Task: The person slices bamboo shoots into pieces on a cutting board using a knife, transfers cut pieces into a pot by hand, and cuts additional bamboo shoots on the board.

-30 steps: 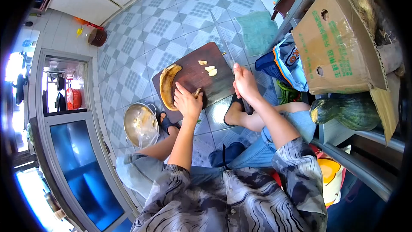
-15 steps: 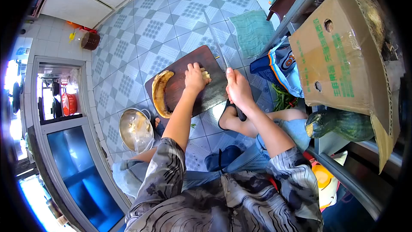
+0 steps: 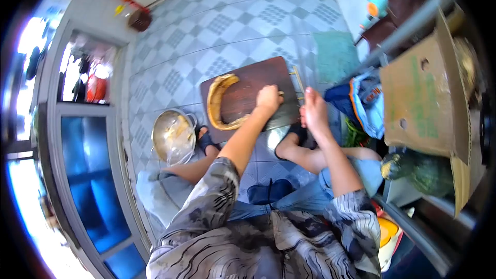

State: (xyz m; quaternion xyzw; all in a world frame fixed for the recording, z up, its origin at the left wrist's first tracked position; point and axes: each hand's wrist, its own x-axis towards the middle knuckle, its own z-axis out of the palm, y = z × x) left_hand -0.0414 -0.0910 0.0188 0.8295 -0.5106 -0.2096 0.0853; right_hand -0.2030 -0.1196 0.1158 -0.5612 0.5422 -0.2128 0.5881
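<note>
A dark wooden cutting board [image 3: 258,75] lies on the floor. On its left part rests a long, curved, yellow-brown slice [image 3: 216,98] of what looks like squash or similar produce. My left hand [image 3: 268,99] is closed over the right side of the board, fingers curled on a small pale yellow piece [image 3: 281,94] that barely shows past the knuckles. My right hand [image 3: 315,111] is a closed grip just off the board's right edge. It holds a knife, whose long blade is smeared by motion and hardly visible now.
A metal pot [image 3: 168,137] with pale pieces and a plastic bag stands left of the board. At right are a cardboard box [image 3: 418,98], a dark green squash [image 3: 426,170], a blue bag [image 3: 361,98] and green vegetables [image 3: 355,134]. A teal mat [image 3: 336,57] lies beyond.
The view has shifted, so the board appears farther right. My left hand has curled more tightly over the pale piece. The knife blade, clear before, is now blurred.
</note>
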